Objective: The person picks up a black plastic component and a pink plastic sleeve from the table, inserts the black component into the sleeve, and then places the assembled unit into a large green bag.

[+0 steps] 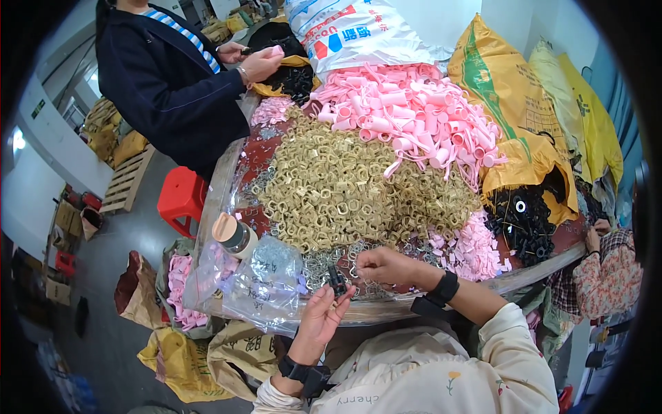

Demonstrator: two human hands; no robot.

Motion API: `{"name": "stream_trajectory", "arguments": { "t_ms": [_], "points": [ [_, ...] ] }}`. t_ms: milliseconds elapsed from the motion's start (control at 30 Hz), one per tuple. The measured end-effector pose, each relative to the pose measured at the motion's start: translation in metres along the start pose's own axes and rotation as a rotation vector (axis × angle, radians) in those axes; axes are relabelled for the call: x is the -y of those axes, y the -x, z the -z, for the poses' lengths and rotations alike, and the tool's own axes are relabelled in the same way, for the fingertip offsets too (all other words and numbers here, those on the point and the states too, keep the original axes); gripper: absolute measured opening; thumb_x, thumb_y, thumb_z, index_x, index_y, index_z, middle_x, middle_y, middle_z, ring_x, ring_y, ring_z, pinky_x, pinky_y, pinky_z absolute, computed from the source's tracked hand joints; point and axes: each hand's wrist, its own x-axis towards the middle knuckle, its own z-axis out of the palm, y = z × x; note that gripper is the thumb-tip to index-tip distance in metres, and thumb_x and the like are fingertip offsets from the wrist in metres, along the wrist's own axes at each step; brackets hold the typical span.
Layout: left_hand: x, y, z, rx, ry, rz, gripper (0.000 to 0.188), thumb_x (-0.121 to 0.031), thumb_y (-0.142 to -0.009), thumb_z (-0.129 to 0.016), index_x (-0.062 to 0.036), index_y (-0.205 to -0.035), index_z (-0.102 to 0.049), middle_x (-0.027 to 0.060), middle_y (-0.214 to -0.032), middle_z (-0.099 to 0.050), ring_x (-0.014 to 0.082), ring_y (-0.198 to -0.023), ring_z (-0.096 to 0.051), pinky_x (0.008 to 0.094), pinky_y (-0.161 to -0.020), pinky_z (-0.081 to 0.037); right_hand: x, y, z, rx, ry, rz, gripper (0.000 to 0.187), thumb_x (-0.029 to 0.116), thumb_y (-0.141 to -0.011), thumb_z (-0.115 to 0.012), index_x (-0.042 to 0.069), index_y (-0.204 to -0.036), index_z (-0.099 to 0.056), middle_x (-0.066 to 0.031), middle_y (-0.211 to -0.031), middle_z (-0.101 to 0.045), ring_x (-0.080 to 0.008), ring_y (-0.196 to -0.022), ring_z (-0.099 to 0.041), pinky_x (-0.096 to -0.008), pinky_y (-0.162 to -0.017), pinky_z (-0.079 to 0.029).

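Observation:
My left hand [320,319] is closed around a small black plastic piece [336,280], held upright between thumb and fingers at the table's near edge. Just to its right, my right hand [387,268] has its fingers pinched together over silver metal rings [358,257]. Whatever may be in that pinch is too small to make out. Beyond both hands spreads a large heap of brass-coloured rings [331,186]. Small pink pieces [474,252] lie right of my right hand. A clear plastic bag [265,279] rests left of my left hand.
Pink tubes with straps [414,114] spill from a white sack [358,34] at the back. Black parts [520,224] fill a yellow sack's mouth at right. A lidded bottle [234,236] stands left. Another person [169,76] handles a pink piece far left; a patterned sleeve [607,276] shows right.

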Motion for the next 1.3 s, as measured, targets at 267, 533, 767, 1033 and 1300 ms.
{"name": "stream_trajectory", "arguments": {
  "t_ms": [267, 533, 767, 1033, 1300],
  "points": [
    [0.004, -0.002, -0.004, 0.071, -0.072, 0.118, 0.023, -0.010, -0.084, -0.047, 0.0044, -0.102, -0.047, 0.0145, -0.098, -0.055, 0.0227, -0.090, -0.057, 0.0252, -0.074, -0.050, 0.033, 0.022, 0.002, -0.008, 0.290, 0.312, 0.005, 0.008, -0.074, -0.053, 0.004, -0.073, -0.050, -0.0092, -0.064, -0.051, -0.0202, -0.056, -0.051, -0.0297, -0.052, -0.040],
    [0.010, -0.001, -0.007, 0.119, -0.065, 0.161, 0.022, -0.006, -0.084, -0.047, 0.0035, -0.103, -0.048, 0.0125, -0.096, -0.056, 0.0246, -0.089, -0.057, 0.0256, -0.075, -0.050, 0.051, 0.036, -0.012, -0.015, 0.849, 0.452, 0.015, 0.010, -0.066, -0.056, 0.004, -0.071, -0.043, -0.0082, -0.069, -0.046, -0.0248, -0.059, -0.054, -0.0342, -0.048, -0.042],
    [0.012, 0.001, -0.012, 0.123, -0.082, 0.163, 0.021, -0.007, -0.084, -0.046, 0.0033, -0.103, -0.049, 0.0122, -0.095, -0.057, 0.0236, -0.088, -0.058, 0.0251, -0.075, -0.050, 0.055, 0.040, -0.015, 0.000, 1.009, 0.491, 0.018, 0.011, -0.064, -0.058, 0.003, -0.075, -0.045, -0.0091, -0.072, -0.046, -0.0244, -0.058, -0.054, -0.0338, -0.048, -0.043],
    [0.011, -0.001, -0.016, 0.123, -0.144, 0.173, 0.021, -0.008, -0.085, -0.046, 0.0038, -0.102, -0.049, 0.0118, -0.093, -0.058, 0.0222, -0.085, -0.059, 0.0242, -0.072, -0.050, 0.049, 0.034, -0.012, 0.049, 0.994, 0.556, 0.020, 0.012, -0.064, -0.059, 0.003, -0.077, -0.047, -0.0080, -0.072, -0.046, -0.0238, -0.060, -0.055, -0.0331, -0.050, -0.044],
    [0.007, -0.005, -0.008, 0.117, -0.150, 0.180, 0.020, -0.009, -0.084, -0.047, 0.0040, -0.100, -0.050, 0.0118, -0.093, -0.058, 0.0204, -0.083, -0.059, 0.0237, -0.070, -0.050, 0.033, 0.024, -0.002, -0.049, 0.452, 0.165, 0.021, 0.018, -0.068, -0.064, 0.005, -0.075, -0.050, -0.0056, -0.073, -0.051, -0.0239, -0.059, -0.054, -0.0315, -0.050, -0.042]
  ]
}}
